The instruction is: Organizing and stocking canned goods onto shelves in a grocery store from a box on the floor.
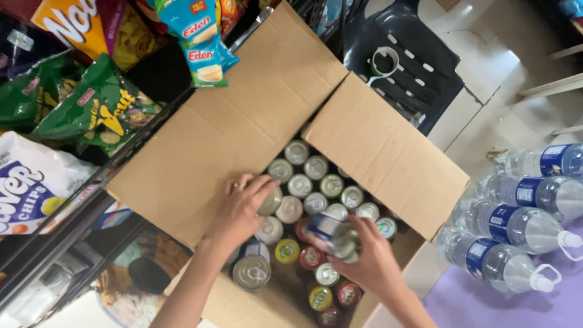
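Note:
An open cardboard box (243, 121) holds several upright cans (316, 176) with silver, red and yellow tops. My left hand (243, 209), a ring on one finger, rests over the cans at the box's left side, fingers touching a silver-topped can (271, 203). My right hand (370, 261) grips a blue and white can (331, 234), tilted on its side above the others in the middle of the box.
Snack bags (97, 109) hang and lie on a rack at the left. A dark plastic chair (407, 61) with a tape roll stands behind the box. Several large water bottles (522, 225) lie at the right on a purple surface.

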